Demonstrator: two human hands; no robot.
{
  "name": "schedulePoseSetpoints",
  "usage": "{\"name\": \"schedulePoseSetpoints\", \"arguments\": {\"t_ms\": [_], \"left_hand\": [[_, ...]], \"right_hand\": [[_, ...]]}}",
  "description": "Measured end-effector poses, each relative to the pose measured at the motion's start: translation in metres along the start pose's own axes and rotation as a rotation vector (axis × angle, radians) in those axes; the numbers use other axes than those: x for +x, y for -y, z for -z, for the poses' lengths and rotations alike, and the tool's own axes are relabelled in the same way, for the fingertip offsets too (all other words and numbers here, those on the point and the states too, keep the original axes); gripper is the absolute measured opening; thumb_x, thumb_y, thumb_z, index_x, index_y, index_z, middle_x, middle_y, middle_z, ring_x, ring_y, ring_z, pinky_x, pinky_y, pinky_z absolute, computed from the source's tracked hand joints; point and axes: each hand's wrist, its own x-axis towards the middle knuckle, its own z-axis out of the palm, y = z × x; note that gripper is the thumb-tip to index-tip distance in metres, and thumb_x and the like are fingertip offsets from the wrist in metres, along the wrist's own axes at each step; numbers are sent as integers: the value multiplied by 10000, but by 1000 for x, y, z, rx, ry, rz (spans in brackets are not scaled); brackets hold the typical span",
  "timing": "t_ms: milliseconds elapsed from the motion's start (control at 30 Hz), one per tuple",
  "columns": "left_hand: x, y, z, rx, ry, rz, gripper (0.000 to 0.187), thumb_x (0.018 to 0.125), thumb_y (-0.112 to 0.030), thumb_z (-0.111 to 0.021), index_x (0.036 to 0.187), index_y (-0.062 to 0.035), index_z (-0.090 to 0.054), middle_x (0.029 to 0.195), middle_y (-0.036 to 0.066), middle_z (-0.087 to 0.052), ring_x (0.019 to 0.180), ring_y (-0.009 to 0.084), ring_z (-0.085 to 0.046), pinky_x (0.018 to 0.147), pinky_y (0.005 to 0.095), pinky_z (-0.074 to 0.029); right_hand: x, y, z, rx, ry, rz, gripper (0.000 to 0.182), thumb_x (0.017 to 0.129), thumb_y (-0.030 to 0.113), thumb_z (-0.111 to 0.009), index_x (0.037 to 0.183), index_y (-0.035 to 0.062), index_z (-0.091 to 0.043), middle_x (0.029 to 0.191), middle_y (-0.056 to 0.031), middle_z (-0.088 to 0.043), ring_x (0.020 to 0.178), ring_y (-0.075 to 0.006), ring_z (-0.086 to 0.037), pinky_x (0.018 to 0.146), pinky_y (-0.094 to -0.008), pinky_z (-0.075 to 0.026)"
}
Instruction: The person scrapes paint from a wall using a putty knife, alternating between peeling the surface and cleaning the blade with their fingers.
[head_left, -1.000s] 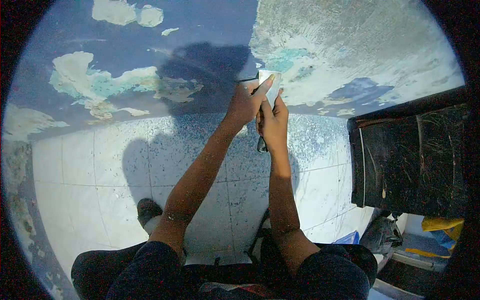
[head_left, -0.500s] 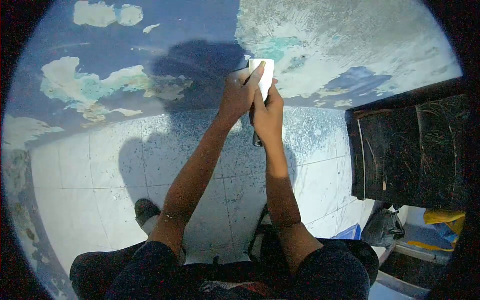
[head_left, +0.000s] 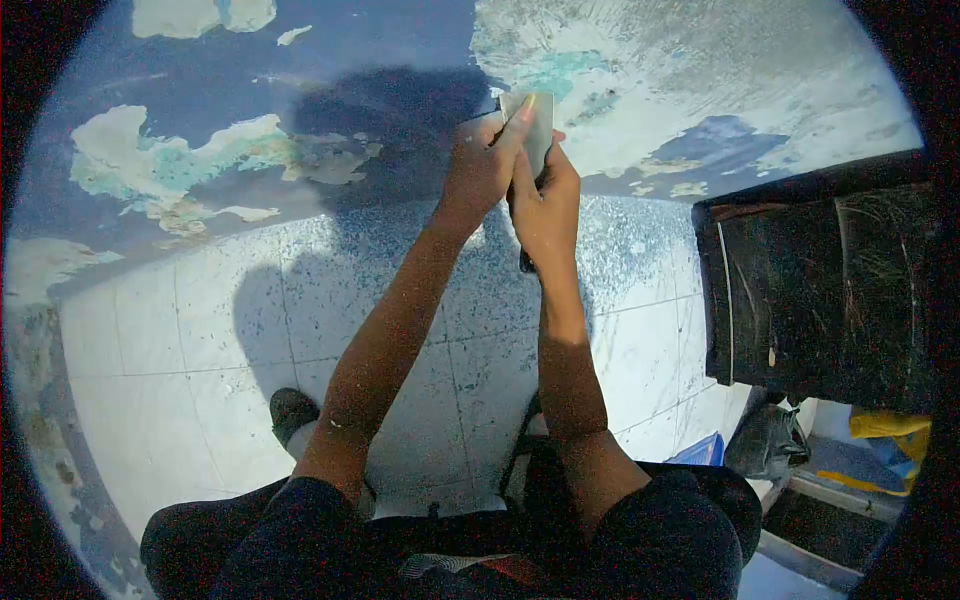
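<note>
behind right hand (head_left: 545,215), scraper (head_left: 532,125) partly hidden

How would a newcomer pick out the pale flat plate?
Find the wall of peeling blue paint across the top. Beside the ragged edge where blue meets grey, the left hand and right hand meet on the plate. Its smooth, pale face sets it apart from the dark end below the right hand.

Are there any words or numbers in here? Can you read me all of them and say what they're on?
There are none that I can read.
The flat metal tool and the patchy wall show no letters.
The black bag is too dark and blurred to tell.
</note>
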Motion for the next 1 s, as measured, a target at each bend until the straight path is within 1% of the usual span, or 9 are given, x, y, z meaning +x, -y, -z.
{"name": "schedulePoseSetpoints", "arguments": {"t_ms": [33,100,233,367,433,500,533,900,1000], "left_hand": [[2,-3,0,-8,40,19,450,1026,-355,-451,1006,29,-686,950,156,-723,830,169,-677,769,312,-520],[-1,-8,-4,-125,50,48,462,1034,-357,-433,1036,32,-682,985,152,-724,854,173,-680,795,310,-525],[-6,-16,-13,-330,9,129,507,1047,-375,-398,1102,53,-664,1053,155,-716,894,191,-680,827,313,-533],[-7,-24,-16,-203,-24,29,519,1047,-390,-407,1107,54,-668,1050,150,-711,909,178,-667,832,304,-522],[-7,-19,-22,-279,-26,76,482,1036,-383,-458,1063,44,-679,1020,133,-728,837,146,-672,766,277,-534],[-6,-15,-25,-292,-11,76,491,1034,-388,-460,1071,53,-672,1020,138,-727,841,143,-672,765,275,-535],[-6,-14,-23,-305,7,83,501,1032,-394,-462,1080,61,-665,1020,143,-726,845,140,-673,764,272,-536],[-4,5,-28,-511,-4,139,515,1018,-424,-493,1115,57,-651,1080,145,-709,896,155,-668,821,299,-531],[-7,0,-26,-632,-44,112,539,1017,-445,-485,1134,57,-643,1128,156,-691,916,165,-667,846,304,-527]], "right_hand": [[1,1,1,-5,-5,-1,311,954,194,-583,1126,-65,-595,852,-201,-686,760,-272,-679,689,-369,-515],[2,4,1,-81,-18,79,266,966,143,-582,1138,-58,-608,859,-106,-673,736,-117,-589,655,-282,-484],[3,8,5,-91,-14,17,252,958,150,-594,1108,-52,-618,813,-95,-660,711,-109,-581,625,-276,-471],[12,9,17,-46,95,10,216,958,144,-588,1076,-32,-629,723,-50,-611,634,-85,-543,552,-259,-423],[13,11,27,24,148,-26,209,958,145,-590,1071,-27,-628,697,-35,-590,605,-77,-527,526,-253,-403],[13,9,32,-38,208,-175,282,944,159,-600,1162,-18,-621,889,-171,-691,813,-176,-655,715,-331,-507],[12,5,25,80,141,-79,207,957,168,-605,1053,-16,-616,675,-14,-562,538,-66,-490,472,-251,-364],[14,16,29,-84,142,-42,241,959,181,-619,1089,-22,-628,696,-36,-585,602,-86,-528,540,-261,-409],[19,14,27,-267,162,125,268,956,193,-629,1126,-15,-630,737,-50,-601,632,-101,-539,560,-277,-425]]}}
